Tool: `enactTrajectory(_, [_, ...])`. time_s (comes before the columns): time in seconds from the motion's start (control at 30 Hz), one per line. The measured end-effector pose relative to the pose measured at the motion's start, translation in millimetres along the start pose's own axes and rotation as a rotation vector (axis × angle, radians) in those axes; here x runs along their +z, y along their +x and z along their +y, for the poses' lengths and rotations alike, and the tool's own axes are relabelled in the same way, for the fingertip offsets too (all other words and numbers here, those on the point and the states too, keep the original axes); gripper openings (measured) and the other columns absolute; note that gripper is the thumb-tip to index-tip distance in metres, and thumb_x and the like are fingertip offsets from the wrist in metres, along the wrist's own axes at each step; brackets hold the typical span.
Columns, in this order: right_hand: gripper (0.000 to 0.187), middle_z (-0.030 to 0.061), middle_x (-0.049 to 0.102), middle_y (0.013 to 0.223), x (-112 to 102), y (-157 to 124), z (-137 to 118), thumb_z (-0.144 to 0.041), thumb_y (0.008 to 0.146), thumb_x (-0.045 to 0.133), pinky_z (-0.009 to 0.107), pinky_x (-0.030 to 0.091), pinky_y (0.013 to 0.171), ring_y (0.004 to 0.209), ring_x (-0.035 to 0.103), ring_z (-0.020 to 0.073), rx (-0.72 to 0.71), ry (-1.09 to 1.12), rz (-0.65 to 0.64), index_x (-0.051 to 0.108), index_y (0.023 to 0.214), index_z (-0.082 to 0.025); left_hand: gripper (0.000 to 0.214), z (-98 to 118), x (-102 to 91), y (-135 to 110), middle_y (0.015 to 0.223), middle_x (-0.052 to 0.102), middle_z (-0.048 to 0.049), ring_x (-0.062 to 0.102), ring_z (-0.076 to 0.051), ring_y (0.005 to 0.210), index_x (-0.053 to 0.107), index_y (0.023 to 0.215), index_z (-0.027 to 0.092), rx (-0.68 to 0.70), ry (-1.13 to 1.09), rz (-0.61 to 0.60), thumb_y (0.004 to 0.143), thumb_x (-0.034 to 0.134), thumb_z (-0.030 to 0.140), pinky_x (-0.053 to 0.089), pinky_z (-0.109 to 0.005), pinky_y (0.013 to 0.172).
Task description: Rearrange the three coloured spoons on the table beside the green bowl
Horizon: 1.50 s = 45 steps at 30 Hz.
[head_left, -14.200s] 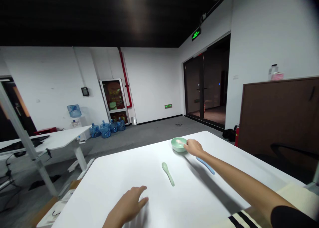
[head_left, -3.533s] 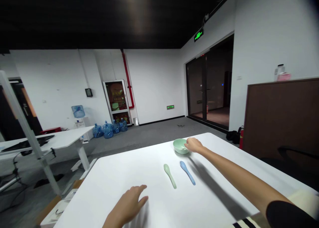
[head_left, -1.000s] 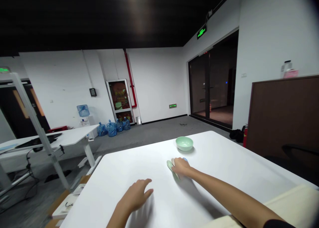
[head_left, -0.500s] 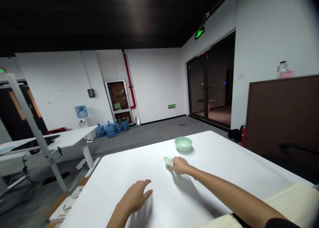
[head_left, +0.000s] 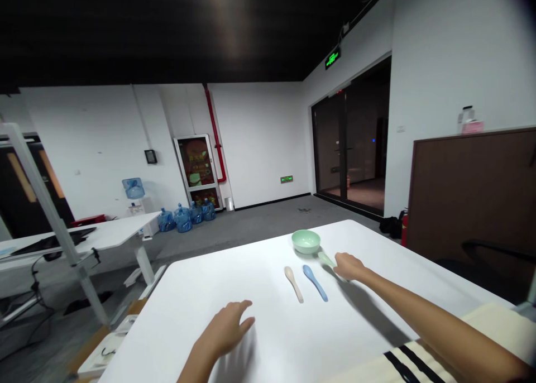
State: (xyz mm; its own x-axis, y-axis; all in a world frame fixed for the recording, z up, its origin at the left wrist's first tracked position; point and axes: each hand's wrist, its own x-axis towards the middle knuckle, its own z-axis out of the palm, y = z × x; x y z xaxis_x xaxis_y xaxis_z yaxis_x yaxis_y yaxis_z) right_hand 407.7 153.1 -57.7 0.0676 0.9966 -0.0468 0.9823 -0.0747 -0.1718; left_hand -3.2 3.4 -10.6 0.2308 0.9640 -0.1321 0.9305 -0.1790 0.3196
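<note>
My right hand [head_left: 350, 266] is closed around the handle of a pale green spoon [head_left: 326, 258], its bowl end pointing left, close to the green bowl [head_left: 306, 242]. Left of that hand, a beige spoon [head_left: 293, 284] and a blue spoon [head_left: 315, 283] lie side by side on the white table [head_left: 218, 277]. My left hand [head_left: 228, 327] rests near the table's front with fingers apart and nothing in it.
A cream cloth with black stripes [head_left: 431, 349] lies at the near right. Beyond the table's left edge are an open box with white trays [head_left: 103, 352] and another white table [head_left: 125, 229]. A brown partition [head_left: 469, 199] stands at the right.
My right hand has carried the green spoon to the right, past the blue spoon. The beige and blue spoons have come into plain sight. My left hand stays put.
</note>
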Motion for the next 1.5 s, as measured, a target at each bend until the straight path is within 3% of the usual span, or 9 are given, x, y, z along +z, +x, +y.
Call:
enactTrajectory(0.23, [0.026, 0.017, 0.065, 0.109, 14.7, 3.8, 25.3, -0.024, 0.079, 0.057, 0.03, 0.042, 0.067, 0.094, 0.065, 0.0262, 0.089, -0.017, -0.026, 0.064, 0.101, -0.013, 0.057, 3.0, -2.8, -2.9, 0.135, 0.058, -0.0068, 0.052, -0.027, 0.124, 0.05, 0.136, 0.028, 0.002, 0.004, 0.0, 0.088, 0.04, 0.056, 0.039, -0.04, 0.103])
enactTrajectory(0.43, [0.031, 0.0196, 0.065, 0.112, 17.9, 1.5, 26.7, -0.032, 0.078, 0.062, 0.032, 0.043, 0.071, 0.099, 0.064, 0.0277, 0.101, 0.006, -0.039, 0.066, 0.103, -0.013, 0.058, 0.9, -1.4, -2.9, 0.136, 0.057, -0.0066, 0.051, -0.027, 0.124, 0.049, 0.137, 0.028, -0.003, -0.009, 0.0, 0.087, 0.039, 0.058, 0.039, -0.04, 0.103])
enactTrajectory(0.8, [0.028, 0.019, 0.066, 0.11, 19.2, 1.0, 29.0, -0.026, 0.077, 0.062, 0.033, 0.043, 0.067, 0.096, 0.065, 0.0301, 0.101, 0.047, -0.036, 0.066, 0.1, -0.012, 0.057, 1.4, -2.2, -3.0, 0.134, 0.058, -0.007, 0.053, -0.026, 0.122, 0.049, 0.136, 0.029, -0.006, -0.01, -0.002, 0.088, 0.04, 0.057, 0.04, -0.039, 0.102])
enactTrajectory(1.07, [0.039, 0.0187, 0.066, 0.11, -15.3, -11.5, 6.1, -0.043, 0.088, 0.046, 0.035, 0.043, 0.074, 0.099, 0.063, 0.0291, 0.06, -0.021, 0.09, 0.065, 0.104, -0.013, 0.058, 0.3, -1.3, -2.6, 0.136, 0.057, -0.007, 0.051, -0.027, 0.124, 0.048, 0.137, 0.028, -0.001, -0.013, -0.007, 0.088, 0.04, 0.057, 0.039, -0.039, 0.103])
enactTrajectory(1.23, [0.054, 0.0175, 0.061, 0.123, -38.5, -33.2, -15.9, -0.053, 0.088, 0.044, 0.036, 0.042, 0.085, 0.111, 0.057, 0.0303, -0.097, 0.066, 0.229, 0.057, 0.124, -0.015, 0.058, 2.2, -2.3, -2.8, 0.137, 0.056, -0.0079, 0.051, -0.027, 0.125, 0.049, 0.137, 0.027, 0.003, -0.003, -0.004, 0.088, 0.039, 0.057, 0.039, -0.04, 0.104])
enactTrajectory(1.37, [0.063, 0.0153, 0.05, 0.14, -32.7, -51.1, -25.0, -0.058, 0.088, 0.041, 0.038, 0.039, 0.095, 0.125, 0.048, 0.031, -0.194, 0.135, 0.265, 0.048, 0.137, -0.019, 0.058, 1.8, -1.9, -2.5, 0.137, 0.056, -0.0074, 0.05, -0.026, 0.126, 0.049, 0.137, 0.027, 0.01, -0.013, 0.003, 0.088, 0.04, 0.057, 0.038, -0.039, 0.104])
enactTrajectory(1.5, [0.068, 0.0143, 0.039, 0.149, -12.3, -60.1, -24.6, -0.059, 0.089, 0.041, 0.038, 0.034, 0.104, 0.136, 0.037, 0.0306, -0.188, 0.171, 0.227, 0.041, 0.144, -0.018, 0.058, 1.9, -1.6, -3.8, 0.135, 0.058, -0.0068, 0.051, -0.027, 0.124, 0.05, 0.136, 0.028, 0.008, -0.013, 0.008, 0.087, 0.039, 0.058, 0.039, -0.039, 0.103])
